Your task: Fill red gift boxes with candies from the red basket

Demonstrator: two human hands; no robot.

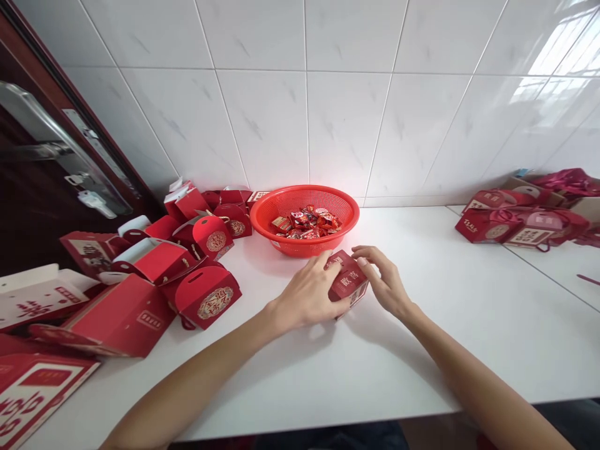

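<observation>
The left grip (332, 281) is partly open, spread over a small red box (344, 275) on the tabletop (290, 369); the right grip (363, 257), loosely curled, touches its far right edge. Just beyond both sits a red basket (304, 251) of wrapped sweets (312, 224). More red boxes (209, 294) crowd the left.
</observation>
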